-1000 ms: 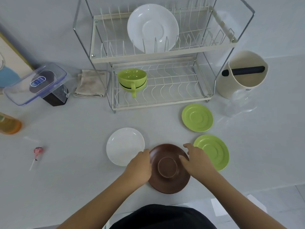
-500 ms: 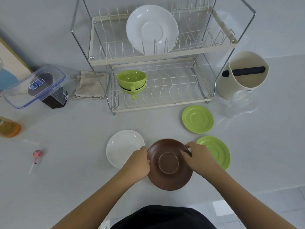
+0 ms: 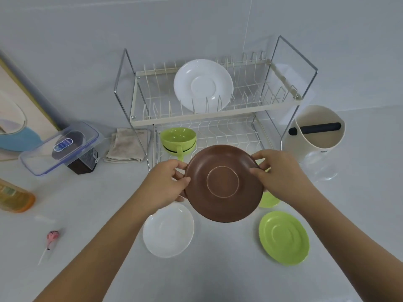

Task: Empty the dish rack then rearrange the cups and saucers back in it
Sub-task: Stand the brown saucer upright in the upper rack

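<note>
I hold the round brown ceramic saucer (image 3: 223, 183) in mid-air at the centre of the frame, its underside and pale foot ring facing me. My left hand (image 3: 168, 184) pinches its left rim, thumb on the near face and fingers curled behind; my right hand (image 3: 281, 173) grips the right rim the same way. Both grips are closed on the rim, neither palm touching the middle.

The saucer hangs in front of the two-tier white wire dish rack (image 3: 214, 110), which stands in the upper middle of the frame. On the upper tier one white round saucer (image 3: 204, 85) already stands on edge between the prongs; to its right the slots look free. On the lower tier, left side, sit the stacked lime-green cups (image 3: 178, 139).

To do this step well, I judge I should keep the saucer upright on edge, line it up with a free gap beside the standing white one, and lower it straight down so the rim settles between two prongs rather than on top of one. Letting go with one hand early risks it tipping against its neighbour.

On the pale countertop (image 3: 98, 214) another white round saucer (image 3: 169, 231) lies at lower centre, a lime-green round saucer (image 3: 284, 237) at lower right, and a second green one (image 3: 269, 200) is partly hidden behind the brown saucer and my right hand.
</note>
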